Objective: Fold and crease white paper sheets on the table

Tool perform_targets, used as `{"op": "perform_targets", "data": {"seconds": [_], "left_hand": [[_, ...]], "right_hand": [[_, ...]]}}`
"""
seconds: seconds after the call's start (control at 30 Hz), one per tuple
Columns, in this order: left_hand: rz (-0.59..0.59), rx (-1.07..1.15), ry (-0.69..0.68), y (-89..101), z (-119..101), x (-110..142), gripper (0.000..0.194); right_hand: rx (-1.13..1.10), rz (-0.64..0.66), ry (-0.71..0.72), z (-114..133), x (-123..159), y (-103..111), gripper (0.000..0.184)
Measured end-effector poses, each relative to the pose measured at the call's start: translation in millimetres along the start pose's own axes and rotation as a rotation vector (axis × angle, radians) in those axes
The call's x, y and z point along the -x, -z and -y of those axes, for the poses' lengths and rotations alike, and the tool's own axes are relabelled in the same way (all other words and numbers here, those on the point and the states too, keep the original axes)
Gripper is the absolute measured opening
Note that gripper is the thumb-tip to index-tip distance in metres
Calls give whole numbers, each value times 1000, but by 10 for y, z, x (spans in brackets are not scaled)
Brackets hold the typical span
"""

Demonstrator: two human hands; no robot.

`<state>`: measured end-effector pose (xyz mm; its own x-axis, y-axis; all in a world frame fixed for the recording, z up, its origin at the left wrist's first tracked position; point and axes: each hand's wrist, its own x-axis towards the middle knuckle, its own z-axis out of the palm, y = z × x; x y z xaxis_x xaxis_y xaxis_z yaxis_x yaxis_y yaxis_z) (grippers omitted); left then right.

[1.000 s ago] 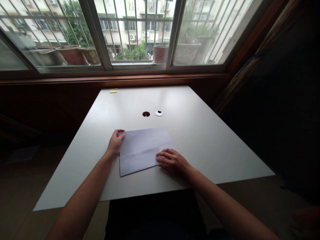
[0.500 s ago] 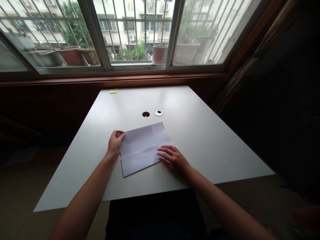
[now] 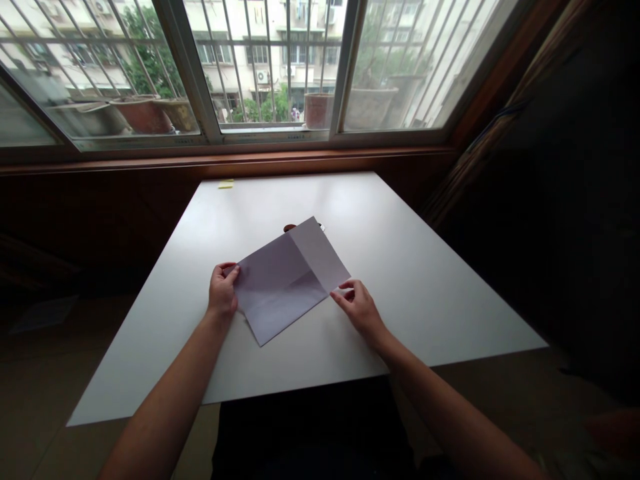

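A folded sheet of white paper (image 3: pixel 280 287) is tilted over the table, its far corner raised toward the window. Its right-hand strip looks paler than the rest, with a straight line between the two. My left hand (image 3: pixel 223 287) is closed on the paper's left edge, thumb on top and fingers behind. At the lower right edge, my right hand (image 3: pixel 357 303) pinches the paper near a corner between thumb and fingertips. Part of the paper's underside and the left fingertips are hidden.
The white table (image 3: pixel 425 287) has a round hole (image 3: pixel 289 228) and a white ring-shaped cover (image 3: pixel 321 227), both partly hidden behind the paper. A yellow sticky note (image 3: pixel 226 184) lies at the far left edge. A barred window (image 3: pixel 265 67) stands beyond.
The paper has been lifted and turned counter-clockwise, its far corner now overlapping the hole and cover. My right hand has gone from lying spread on it to pinching its edge.
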<state>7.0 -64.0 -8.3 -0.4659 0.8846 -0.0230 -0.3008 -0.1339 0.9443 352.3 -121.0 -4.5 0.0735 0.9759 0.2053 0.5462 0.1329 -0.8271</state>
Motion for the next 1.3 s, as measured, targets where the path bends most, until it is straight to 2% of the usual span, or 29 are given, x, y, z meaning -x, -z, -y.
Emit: {"op": "perform_targets", "data": {"seconds": [0.1,0.23,0.37,0.43,0.57,0.73,0.87,1.0,1.1,1.13,1.2,1.3], "left_hand": [[-14,31,11,17,-7,-14,49],[-17,40,29,37,-11,-25,47],[-30,66,56,41,-19,-11,44],[-35,75,72,35,-20,9,42],[-19,118,100,28,-24,54,42],[54,161,101,66,-67,57,45],[137,143,-4,51,-178,38,43],[134,113,-261,-45,-362,57,40],[96,30,-426,-65,-522,70,36],[99,-2,-460,-47,-572,68,34],[145,-89,-491,22,-652,53,31],[201,-317,-520,180,-693,31,27]], "right_hand": [[-151,44,-160,23,-29,-12,46],[-485,185,-367,84,-60,-60,54],[-682,242,-381,176,-103,-162,46],[-697,216,-355,216,-136,-223,41],[-718,70,-386,257,-213,-308,41],[-823,-14,-426,286,-321,-263,38],[-913,-64,-297,388,-431,-162,35],[-917,-155,-56,635,-477,-51,28],[-821,-217,159,892,-403,106,21],[-751,-210,248,972,-362,173,18],[-598,-89,461,1086,-276,303,16],[-461,50,664,1069,-182,399,19]]}}
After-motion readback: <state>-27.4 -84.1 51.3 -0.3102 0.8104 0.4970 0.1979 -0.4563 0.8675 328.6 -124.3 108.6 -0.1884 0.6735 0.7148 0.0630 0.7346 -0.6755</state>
